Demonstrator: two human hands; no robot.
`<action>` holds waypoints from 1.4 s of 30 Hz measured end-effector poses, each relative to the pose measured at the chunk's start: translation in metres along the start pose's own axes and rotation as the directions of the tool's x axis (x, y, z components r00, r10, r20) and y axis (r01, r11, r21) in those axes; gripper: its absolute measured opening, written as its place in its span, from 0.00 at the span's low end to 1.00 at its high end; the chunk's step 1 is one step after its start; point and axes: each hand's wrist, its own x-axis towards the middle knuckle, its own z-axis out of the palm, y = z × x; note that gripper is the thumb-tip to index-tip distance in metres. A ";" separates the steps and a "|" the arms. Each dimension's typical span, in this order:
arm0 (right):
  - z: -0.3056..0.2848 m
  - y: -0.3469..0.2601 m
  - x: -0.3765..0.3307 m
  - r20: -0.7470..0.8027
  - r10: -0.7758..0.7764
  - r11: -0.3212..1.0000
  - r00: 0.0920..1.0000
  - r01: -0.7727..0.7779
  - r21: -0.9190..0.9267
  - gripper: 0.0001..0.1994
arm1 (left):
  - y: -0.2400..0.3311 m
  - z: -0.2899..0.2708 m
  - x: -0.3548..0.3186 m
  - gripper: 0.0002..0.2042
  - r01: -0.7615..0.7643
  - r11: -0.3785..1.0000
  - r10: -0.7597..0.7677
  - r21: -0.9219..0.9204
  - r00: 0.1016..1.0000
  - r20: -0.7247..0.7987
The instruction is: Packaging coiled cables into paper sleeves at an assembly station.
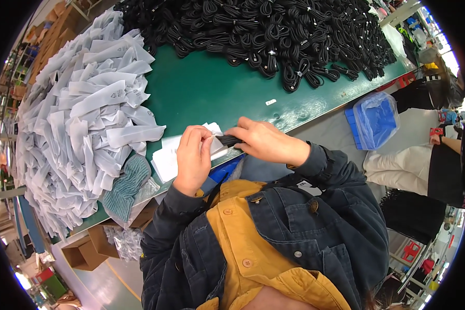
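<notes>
Near the table's front edge, my left hand point(194, 157) pinches a whitish frosted bag point(218, 148) between thumb and fingers. My right hand point(266, 143) is closed on a black bundled cable point(229, 140), whose left end meets the mouth of that bag. How far the cable reaches inside is hidden by my fingers. Flat white bags point(164, 161) lie in a loose stack under and beside my left hand. Across the far side of the table spreads a big heap of black bundled cables point(274, 33).
A tall heap of frosted pouches point(88, 98) covers the left of the green table point(191, 77). A teal knitted cloth point(127, 187) lies at its near edge. Cardboard boxes point(85, 253) stand below. Right of the table are a lined blue bin point(359, 126) and another person point(405, 165).
</notes>
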 end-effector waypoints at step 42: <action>-0.047 -0.023 0.043 -0.679 -0.093 0.944 0.728 0.281 0.172 0.08 | 0.014 -0.109 0.074 0.05 0.162 0.727 -0.272 -0.667 0.960 -0.064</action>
